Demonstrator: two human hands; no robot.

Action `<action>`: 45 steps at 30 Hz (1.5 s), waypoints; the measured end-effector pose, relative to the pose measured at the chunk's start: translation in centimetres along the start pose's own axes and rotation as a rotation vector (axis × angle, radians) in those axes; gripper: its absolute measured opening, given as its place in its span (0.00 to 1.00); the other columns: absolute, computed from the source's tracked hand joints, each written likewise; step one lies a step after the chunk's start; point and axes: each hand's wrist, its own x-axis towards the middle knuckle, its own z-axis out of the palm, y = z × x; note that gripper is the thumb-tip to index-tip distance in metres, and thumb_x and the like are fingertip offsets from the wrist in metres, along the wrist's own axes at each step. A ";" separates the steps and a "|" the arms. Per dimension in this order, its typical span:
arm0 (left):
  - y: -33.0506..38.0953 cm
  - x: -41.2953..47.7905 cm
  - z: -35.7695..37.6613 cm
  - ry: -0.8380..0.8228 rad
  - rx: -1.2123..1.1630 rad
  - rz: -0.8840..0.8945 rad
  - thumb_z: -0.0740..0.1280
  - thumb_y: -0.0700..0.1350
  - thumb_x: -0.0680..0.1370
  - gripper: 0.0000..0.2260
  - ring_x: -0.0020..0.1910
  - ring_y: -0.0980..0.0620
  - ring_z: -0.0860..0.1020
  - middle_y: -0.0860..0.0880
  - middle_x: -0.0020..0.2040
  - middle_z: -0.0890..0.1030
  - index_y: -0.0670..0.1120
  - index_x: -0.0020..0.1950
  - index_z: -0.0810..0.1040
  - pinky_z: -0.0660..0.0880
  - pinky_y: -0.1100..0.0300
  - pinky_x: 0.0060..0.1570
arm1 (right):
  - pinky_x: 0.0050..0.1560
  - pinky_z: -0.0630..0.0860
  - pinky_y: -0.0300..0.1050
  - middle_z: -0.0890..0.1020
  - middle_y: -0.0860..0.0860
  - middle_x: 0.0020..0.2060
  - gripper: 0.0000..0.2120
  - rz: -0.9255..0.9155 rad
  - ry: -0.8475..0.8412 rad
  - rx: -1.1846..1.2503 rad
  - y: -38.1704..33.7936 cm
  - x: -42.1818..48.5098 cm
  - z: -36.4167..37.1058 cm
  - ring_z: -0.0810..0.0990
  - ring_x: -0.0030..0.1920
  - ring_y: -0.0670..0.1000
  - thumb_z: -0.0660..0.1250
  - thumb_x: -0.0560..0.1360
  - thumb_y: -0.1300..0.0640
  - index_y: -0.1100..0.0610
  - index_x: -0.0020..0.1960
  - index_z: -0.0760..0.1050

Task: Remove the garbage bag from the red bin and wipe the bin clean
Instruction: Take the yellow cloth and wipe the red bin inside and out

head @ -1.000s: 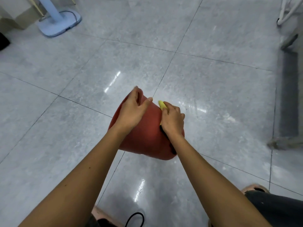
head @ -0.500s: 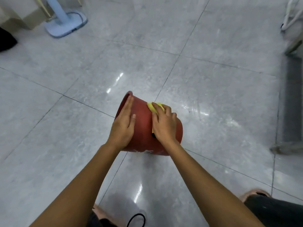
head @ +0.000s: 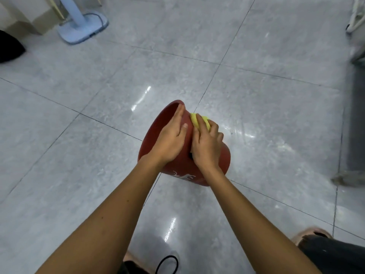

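The red bin (head: 177, 167) is tipped on its side above the grey tile floor, its open mouth facing away to the upper left and its base toward me. A white print shows low on its wall. My left hand (head: 169, 141) lies flat on the bin's outer wall, fingertips reaching the rim. Beside it, my right hand (head: 206, 143) presses a yellow cloth (head: 199, 120) against the bin's wall near the rim. No garbage bag shows in view; the bin's inside is hidden.
A pale blue fan base (head: 83, 26) with its cord stands at the top left, next to a black object (head: 9, 48) at the left edge. Dark blurred furniture (head: 353, 119) runs along the right side. My feet and a black loop (head: 166, 264) are at the bottom.
My right hand has slid the yellow cloth along the bin's wall toward the rim. My left hand shifted from gripping the rim to lying flat on the wall. The bin has turned, showing its white print.
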 end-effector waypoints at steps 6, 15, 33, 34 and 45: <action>-3.7 -5.5 -1.6 0.262 -0.016 -0.095 0.57 0.52 0.81 0.25 0.66 0.75 0.60 0.64 0.71 0.61 0.56 0.77 0.54 0.60 0.75 0.66 | 0.62 0.69 0.56 0.68 0.54 0.68 0.20 0.406 -0.074 -0.067 5.7 1.3 -0.4 0.67 0.63 0.60 0.50 0.81 0.50 0.42 0.72 0.66; -5.1 -8.1 -1.4 0.282 0.410 0.207 0.70 0.32 0.73 0.25 0.42 0.48 0.83 0.43 0.51 0.84 0.41 0.69 0.72 0.77 0.61 0.50 | 0.62 0.66 0.56 0.68 0.55 0.67 0.20 0.577 -0.147 0.004 5.4 3.7 -1.2 0.65 0.65 0.61 0.48 0.81 0.50 0.43 0.70 0.68; 0.2 -1.5 2.3 0.160 0.235 0.223 0.60 0.46 0.82 0.19 0.69 0.54 0.69 0.51 0.68 0.74 0.51 0.73 0.67 0.74 0.56 0.61 | 0.60 0.72 0.52 0.69 0.52 0.63 0.20 0.260 0.047 0.324 2.2 2.9 -1.3 0.72 0.61 0.56 0.48 0.80 0.41 0.40 0.69 0.67; 0.3 -1.2 2.2 0.180 0.207 0.194 0.60 0.46 0.82 0.19 0.68 0.53 0.71 0.50 0.67 0.75 0.50 0.73 0.67 0.74 0.55 0.61 | 0.58 0.71 0.49 0.68 0.50 0.64 0.20 0.154 0.064 0.286 1.4 2.7 -1.2 0.71 0.61 0.53 0.47 0.80 0.41 0.39 0.70 0.64; 0.0 1.8 -0.4 0.135 0.090 -0.070 0.57 0.50 0.82 0.18 0.59 0.59 0.75 0.52 0.63 0.78 0.53 0.73 0.67 0.62 0.81 0.52 | 0.54 0.71 0.53 0.68 0.57 0.64 0.19 0.480 -0.121 -0.007 5.9 2.4 -0.8 0.68 0.62 0.61 0.49 0.82 0.52 0.47 0.71 0.68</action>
